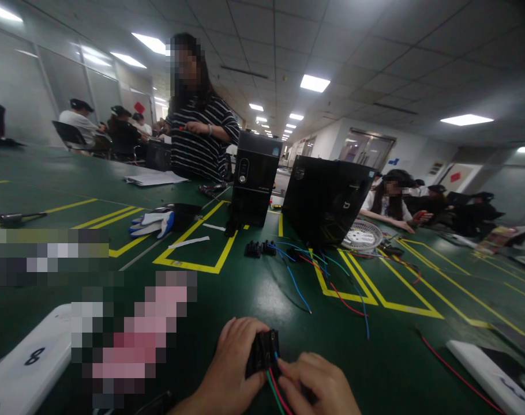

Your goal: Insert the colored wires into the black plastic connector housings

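Observation:
A small black electrical connector block (pixel 262 351) with metal contacts is held between the thumb and fingers of my left hand (pixel 234 363). Green wire (pixel 272 385) and red wire (pixel 277 387) run down from its near side. The fingertips of my right hand (pixel 314 383) pinch together close against the block's right side, on a blue wire (pixel 276 355) whose short length shows between them and the block. The rest of that wire is hidden by the fingers.
Similar black connectors (pixel 254 249) with blue, red and green wires lie ahead. Beyond stand two black computer cases (pixel 256 181) (pixel 327 199). Work gloves (pixel 152 223) lie left, a white numbered power bank-like slab (pixel 33 357) near left, another white slab (pixel 483 372) right. A person (pixel 202 132) stands across the table.

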Motion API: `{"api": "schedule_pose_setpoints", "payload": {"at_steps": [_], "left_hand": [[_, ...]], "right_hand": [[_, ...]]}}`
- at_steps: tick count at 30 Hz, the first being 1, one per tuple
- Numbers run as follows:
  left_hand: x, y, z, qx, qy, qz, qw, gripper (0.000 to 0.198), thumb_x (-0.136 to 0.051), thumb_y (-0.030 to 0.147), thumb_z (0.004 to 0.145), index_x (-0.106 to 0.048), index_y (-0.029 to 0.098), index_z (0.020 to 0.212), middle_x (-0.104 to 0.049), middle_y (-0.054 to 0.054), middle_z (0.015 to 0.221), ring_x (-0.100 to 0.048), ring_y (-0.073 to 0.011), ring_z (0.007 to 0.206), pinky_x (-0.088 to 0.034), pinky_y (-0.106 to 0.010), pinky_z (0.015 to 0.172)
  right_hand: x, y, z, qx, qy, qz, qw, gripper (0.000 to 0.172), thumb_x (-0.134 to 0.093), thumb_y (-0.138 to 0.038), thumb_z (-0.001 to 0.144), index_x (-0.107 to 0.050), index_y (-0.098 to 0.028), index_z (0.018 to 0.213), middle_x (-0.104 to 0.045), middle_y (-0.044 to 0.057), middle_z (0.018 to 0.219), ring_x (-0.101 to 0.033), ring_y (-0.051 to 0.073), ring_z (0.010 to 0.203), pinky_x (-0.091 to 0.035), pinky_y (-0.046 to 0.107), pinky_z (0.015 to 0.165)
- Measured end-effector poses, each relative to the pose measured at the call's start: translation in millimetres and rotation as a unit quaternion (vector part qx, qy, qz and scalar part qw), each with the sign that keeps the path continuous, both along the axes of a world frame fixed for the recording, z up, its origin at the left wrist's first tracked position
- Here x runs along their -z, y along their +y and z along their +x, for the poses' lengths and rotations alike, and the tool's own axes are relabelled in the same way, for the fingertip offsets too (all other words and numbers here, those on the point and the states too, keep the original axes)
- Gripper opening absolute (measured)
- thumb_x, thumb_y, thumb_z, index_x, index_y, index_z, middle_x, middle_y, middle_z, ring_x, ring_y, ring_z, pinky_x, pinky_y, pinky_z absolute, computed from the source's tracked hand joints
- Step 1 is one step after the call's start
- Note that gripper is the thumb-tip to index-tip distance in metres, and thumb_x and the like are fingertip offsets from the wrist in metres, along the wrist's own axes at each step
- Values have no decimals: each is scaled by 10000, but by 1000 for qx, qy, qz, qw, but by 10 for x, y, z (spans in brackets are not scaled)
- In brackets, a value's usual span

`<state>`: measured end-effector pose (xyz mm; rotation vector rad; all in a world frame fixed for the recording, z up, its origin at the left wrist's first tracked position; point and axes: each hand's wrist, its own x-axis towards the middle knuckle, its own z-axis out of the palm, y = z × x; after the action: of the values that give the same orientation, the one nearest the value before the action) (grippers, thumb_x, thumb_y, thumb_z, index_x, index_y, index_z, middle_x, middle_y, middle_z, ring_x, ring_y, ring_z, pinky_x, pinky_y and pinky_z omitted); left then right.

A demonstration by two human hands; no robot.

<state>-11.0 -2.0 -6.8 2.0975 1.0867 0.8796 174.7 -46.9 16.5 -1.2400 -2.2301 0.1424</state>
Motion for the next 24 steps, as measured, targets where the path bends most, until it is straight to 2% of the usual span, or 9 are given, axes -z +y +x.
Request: {"api": "schedule_pose_setpoints", "payload": {"at_steps": [4, 7, 16, 20, 24], "left_hand": [[14, -3, 1, -4, -3, 8, 1000, 385, -649, 139, 703, -523, 259, 1046, -606, -26, 1079, -527, -259, 1056, -271, -489, 1027], [17, -1, -5, -2, -2, 9, 1000, 377, -656, 139, 710, -523, 262, 1040, -605, -21, 1074, -527, -254, 1052, -281, -480, 1017], [14, 4, -4, 9, -5, 35, 999, 406, -635, 100, 690, -512, 258, 1043, -597, -13, 1068, -509, -244, 1053, -309, -433, 978], [0, 7, 4, 6, -4, 37, 999, 439, -604, 59, 651, -514, 256, 1033, -600, 0, 1053, -507, -234, 1048, -312, -416, 970], [10, 8, 15, -8, -6, 29, 1000, 455, -586, 48, 625, -518, 253, 1025, -594, 0, 1047, -506, -232, 1044, -305, -419, 976]], "right_hand": [[-41, 6, 59, 55, -3, 18, 998, 198, -527, -120, 771, -697, -217, 799, -622, -7, 593, -574, 150, 537, -403, 232, 495], [-56, 10, 57, 73, 3, 43, 996, 193, -510, -135, 790, -683, -220, 782, -629, -4, 612, -584, 156, 555, -417, 246, 518], [-44, 19, 9, 5, 9, 143, 990, 204, -476, -80, 852, -655, -166, 900, -643, 19, 663, -570, 142, 565, -437, 248, 557], [-15, 23, 11, -22, -39, 140, 989, 208, -469, -106, 878, -666, -163, 912, -630, 25, 639, -559, 146, 544, -434, 246, 529], [24, 20, 53, -8, -68, 116, 991, 254, -424, -140, 903, -672, -194, 883, -647, 10, 628, -590, 147, 533, -455, 251, 548]]}}
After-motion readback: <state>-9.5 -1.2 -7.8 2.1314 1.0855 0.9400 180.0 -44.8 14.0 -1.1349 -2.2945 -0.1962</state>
